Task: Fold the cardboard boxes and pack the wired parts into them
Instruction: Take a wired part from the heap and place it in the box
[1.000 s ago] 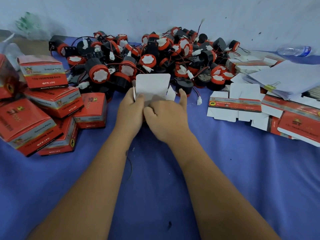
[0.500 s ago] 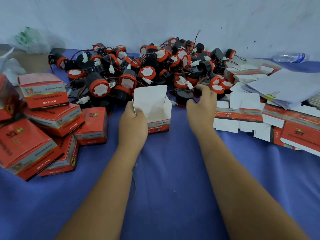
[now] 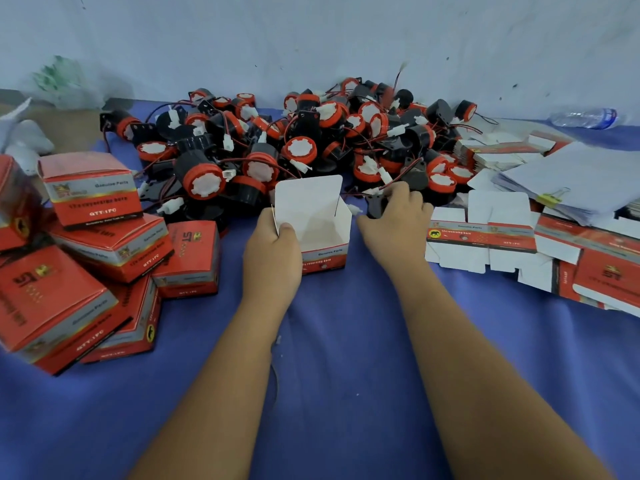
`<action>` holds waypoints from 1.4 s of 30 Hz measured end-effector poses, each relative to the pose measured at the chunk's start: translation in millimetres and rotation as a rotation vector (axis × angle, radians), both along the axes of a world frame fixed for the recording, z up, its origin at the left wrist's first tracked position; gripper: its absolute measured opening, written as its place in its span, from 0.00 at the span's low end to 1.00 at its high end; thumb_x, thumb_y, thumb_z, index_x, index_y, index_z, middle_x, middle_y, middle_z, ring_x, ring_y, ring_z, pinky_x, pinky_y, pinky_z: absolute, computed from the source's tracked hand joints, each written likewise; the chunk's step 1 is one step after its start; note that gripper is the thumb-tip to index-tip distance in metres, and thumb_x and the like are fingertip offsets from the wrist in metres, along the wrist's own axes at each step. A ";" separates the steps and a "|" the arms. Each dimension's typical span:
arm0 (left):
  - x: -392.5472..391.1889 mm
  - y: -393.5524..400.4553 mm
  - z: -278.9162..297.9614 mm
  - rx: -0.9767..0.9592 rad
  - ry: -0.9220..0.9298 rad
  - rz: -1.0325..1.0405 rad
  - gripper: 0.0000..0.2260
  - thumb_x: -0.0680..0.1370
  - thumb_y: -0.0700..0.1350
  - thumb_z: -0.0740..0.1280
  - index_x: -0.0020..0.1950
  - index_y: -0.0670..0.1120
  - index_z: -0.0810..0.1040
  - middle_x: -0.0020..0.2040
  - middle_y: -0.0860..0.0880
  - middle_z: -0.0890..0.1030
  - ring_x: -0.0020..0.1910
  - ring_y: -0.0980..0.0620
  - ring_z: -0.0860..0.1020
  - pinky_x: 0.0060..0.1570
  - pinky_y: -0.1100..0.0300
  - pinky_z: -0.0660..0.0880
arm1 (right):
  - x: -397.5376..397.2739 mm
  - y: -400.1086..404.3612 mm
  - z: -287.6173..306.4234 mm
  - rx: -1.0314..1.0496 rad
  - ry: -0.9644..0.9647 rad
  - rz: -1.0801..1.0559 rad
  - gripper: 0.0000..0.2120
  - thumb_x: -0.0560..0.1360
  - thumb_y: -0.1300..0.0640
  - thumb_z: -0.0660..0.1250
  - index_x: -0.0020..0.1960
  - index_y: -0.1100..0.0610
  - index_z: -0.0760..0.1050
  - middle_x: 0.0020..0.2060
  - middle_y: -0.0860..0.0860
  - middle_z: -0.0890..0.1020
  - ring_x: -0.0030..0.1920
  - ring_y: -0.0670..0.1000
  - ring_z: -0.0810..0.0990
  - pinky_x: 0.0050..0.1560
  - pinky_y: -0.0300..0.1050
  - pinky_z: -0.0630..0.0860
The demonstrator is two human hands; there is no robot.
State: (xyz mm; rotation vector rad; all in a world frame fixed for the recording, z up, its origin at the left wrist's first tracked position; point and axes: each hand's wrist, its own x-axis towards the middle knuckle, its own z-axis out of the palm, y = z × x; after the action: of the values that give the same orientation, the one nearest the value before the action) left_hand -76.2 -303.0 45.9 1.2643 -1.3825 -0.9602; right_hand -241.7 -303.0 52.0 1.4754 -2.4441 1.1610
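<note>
Two hands work at the middle of the blue tabletop (image 3: 329, 358). The left hand (image 3: 273, 251) grips the left wall of an open box (image 3: 313, 220), thumb hooked over the rim, fingers curled round the outside; the box stands upright on the cloth with its white lid flap raised at twelve o'clock and its red printed band facing the person. The right hand (image 3: 394, 223), at three o'clock from the box and just beside it, has its fingers curled over a black wired part (image 3: 375, 206) at the near edge of the heap, a white connector and red lead showing by the fingertips.

Beyond both hands, from eleven to one o'clock, lies the heap of wired parts (image 3: 294, 143), black bodies with red-and-white caps, leads tangled, against the pale wall (image 3: 311, 36). At nine o'clock sits a tumbled pile of closed red boxes (image 3: 93, 244), some tilted on others. At three o'clock flat unfolded box blanks (image 3: 485, 237) spread over the cloth, with a sheaf of papers (image 3: 581, 178) held by a yellow binder clip (image 3: 554, 199) behind them. A clear plastic bottle (image 3: 585, 117) lies on its side at two o'clock, by the wall.
</note>
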 end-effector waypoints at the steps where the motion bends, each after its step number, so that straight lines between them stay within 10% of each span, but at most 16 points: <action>1: 0.2 -0.1 0.3 0.003 0.003 -0.003 0.12 0.82 0.42 0.56 0.47 0.60 0.70 0.44 0.61 0.77 0.45 0.61 0.75 0.39 0.61 0.72 | 2.2 6.4 -0.4 -0.086 -0.080 -0.007 0.24 0.72 0.54 0.72 0.64 0.58 0.68 0.58 0.58 0.71 0.56 0.58 0.67 0.55 0.48 0.65; 7: 1.1 1.3 0.1 0.010 -0.008 -0.022 0.09 0.80 0.43 0.58 0.54 0.54 0.74 0.46 0.60 0.77 0.46 0.60 0.75 0.37 0.61 0.71 | 14.6 38.2 5.2 -0.450 -0.827 0.038 0.28 0.70 0.59 0.76 0.66 0.52 0.68 0.60 0.50 0.72 0.55 0.45 0.77 0.47 0.30 0.76; 14: 3.6 5.2 1.0 0.027 -0.027 -0.052 0.09 0.79 0.44 0.60 0.56 0.55 0.74 0.47 0.61 0.78 0.47 0.61 0.76 0.35 0.64 0.70 | 15.4 55.8 13.0 -0.750 -1.820 0.308 0.10 0.77 0.54 0.69 0.53 0.60 0.77 0.48 0.56 0.82 0.52 0.53 0.82 0.58 0.48 0.79; 19: 3.3 6.0 2.8 0.035 -0.025 -0.088 0.09 0.79 0.46 0.61 0.58 0.57 0.72 0.48 0.62 0.78 0.49 0.61 0.76 0.37 0.62 0.71 | 18.6 55.9 17.0 -0.538 -1.593 0.344 0.09 0.75 0.56 0.68 0.54 0.53 0.75 0.40 0.46 0.77 0.40 0.45 0.74 0.44 0.38 0.67; 25: 7.0 9.9 7.2 0.022 0.214 -0.071 0.21 0.79 0.41 0.62 0.66 0.61 0.65 0.54 0.64 0.75 0.50 0.64 0.76 0.34 0.74 0.72 | 30.4 57.2 23.8 -0.583 -1.249 0.584 0.27 0.69 0.68 0.72 0.63 0.52 0.69 0.44 0.50 0.82 0.48 0.50 0.80 0.55 0.43 0.77; 32: 10.6 4.4 5.3 -0.032 0.071 -0.119 0.27 0.78 0.31 0.53 0.72 0.54 0.68 0.60 0.56 0.76 0.55 0.58 0.76 0.43 0.73 0.72 | 42.7 65.3 30.7 -0.642 -0.744 0.625 0.20 0.69 0.67 0.75 0.56 0.54 0.74 0.50 0.58 0.77 0.51 0.55 0.78 0.53 0.45 0.77; 42: 16.2 4.6 5.7 -0.042 -0.021 -0.261 0.23 0.78 0.38 0.65 0.67 0.61 0.73 0.53 0.68 0.79 0.51 0.74 0.75 0.44 0.77 0.71 | 47.8 56.2 6.9 -0.484 0.011 0.303 0.09 0.69 0.66 0.73 0.45 0.54 0.84 0.40 0.35 0.74 0.56 0.38 0.70 0.60 0.49 0.67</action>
State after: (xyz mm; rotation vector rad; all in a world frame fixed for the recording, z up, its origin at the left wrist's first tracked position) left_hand -60.1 -298.4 51.6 1.0819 -1.6039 -1.0901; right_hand -194.0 -246.8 58.8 1.7021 -1.7803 1.6411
